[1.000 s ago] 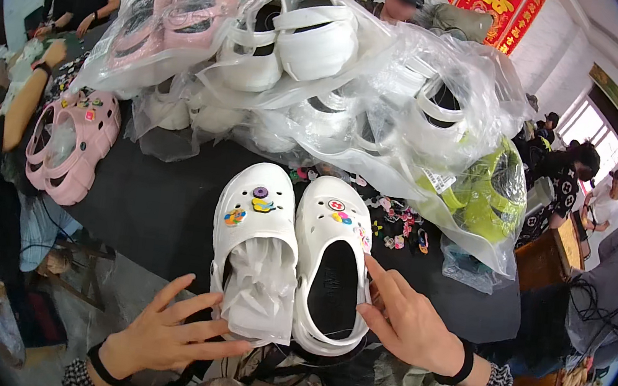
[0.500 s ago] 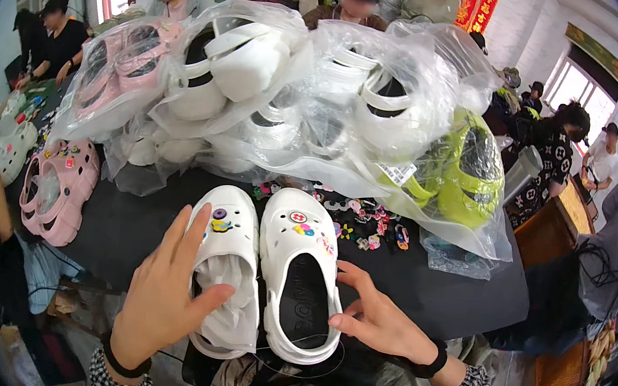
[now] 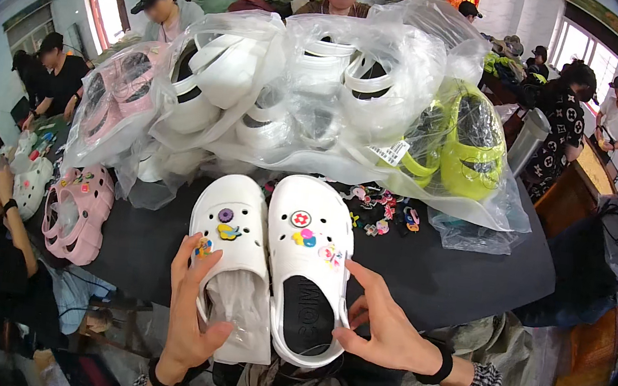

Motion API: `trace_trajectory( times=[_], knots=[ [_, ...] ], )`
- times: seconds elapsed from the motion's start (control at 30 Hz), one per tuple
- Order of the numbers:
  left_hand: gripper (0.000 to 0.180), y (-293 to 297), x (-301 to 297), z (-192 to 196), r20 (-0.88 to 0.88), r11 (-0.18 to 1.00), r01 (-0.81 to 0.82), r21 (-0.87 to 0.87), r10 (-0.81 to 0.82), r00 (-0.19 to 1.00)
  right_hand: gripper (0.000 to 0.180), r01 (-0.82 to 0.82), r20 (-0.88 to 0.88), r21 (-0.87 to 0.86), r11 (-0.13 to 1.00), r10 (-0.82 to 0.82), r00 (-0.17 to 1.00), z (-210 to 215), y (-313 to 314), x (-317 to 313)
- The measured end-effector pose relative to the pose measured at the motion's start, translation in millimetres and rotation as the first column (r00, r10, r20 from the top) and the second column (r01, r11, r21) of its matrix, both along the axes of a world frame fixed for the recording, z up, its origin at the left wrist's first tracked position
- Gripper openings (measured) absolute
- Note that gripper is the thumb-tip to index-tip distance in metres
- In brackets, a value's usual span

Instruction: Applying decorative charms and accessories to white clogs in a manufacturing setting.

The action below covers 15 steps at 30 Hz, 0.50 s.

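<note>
A pair of white clogs stands side by side, toes pointing away from me. The left clog (image 3: 234, 207) carries colourful charms and has crumpled whitish wrapping (image 3: 234, 299) in its opening. Charms also dot the right clog (image 3: 311, 205), whose black insole (image 3: 306, 312) lies bare. My left hand (image 3: 194, 310) holds the left clog's outer side, index finger by the lowest charm, thumb at the opening's rim. My right hand (image 3: 385, 326) holds the other clog's outer side, with index finger and thumb touching it and the other fingers curled behind.
Plastic-bagged white clogs (image 3: 261, 79), pink clogs (image 3: 117, 88) and lime-green clogs (image 3: 473, 144) are heaped beyond. Loose charms (image 3: 380, 209) lie on the black tabletop (image 3: 452, 280). A charm-decorated pink pair (image 3: 76, 215) stands left, near a co-worker's arm (image 3: 19, 227). Other people stand farther back.
My left hand has slid down along the left clog, its thumb drawing in toward the rim. My right hand has closed in on the right clog's side. The whole view has shifted slightly.
</note>
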State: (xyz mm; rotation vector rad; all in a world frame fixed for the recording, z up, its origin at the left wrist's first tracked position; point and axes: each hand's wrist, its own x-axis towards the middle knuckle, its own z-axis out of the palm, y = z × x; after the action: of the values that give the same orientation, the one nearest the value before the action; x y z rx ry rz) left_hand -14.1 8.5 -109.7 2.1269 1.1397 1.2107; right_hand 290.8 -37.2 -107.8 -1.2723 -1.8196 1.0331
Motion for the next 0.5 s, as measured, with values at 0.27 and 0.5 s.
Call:
trace_trajectory(
  times=[0.27, 0.5],
  knots=[
    [0.078, -13, -10, 10, 0.077, 0.999, -0.013, 0.048, 0.01, 0.997, 0.096, -0.04, -0.14, -0.106, 0.994, 0.025, 0.99, -3, -22, -13],
    [0.074, -23, -22, -4, 0.014, 0.999, -0.041, -0.008, 0.041, 0.999, 0.099, -0.09, -0.16, -0.233, 0.968, 0.053, 0.986, -15, -23, -17]
  ],
)
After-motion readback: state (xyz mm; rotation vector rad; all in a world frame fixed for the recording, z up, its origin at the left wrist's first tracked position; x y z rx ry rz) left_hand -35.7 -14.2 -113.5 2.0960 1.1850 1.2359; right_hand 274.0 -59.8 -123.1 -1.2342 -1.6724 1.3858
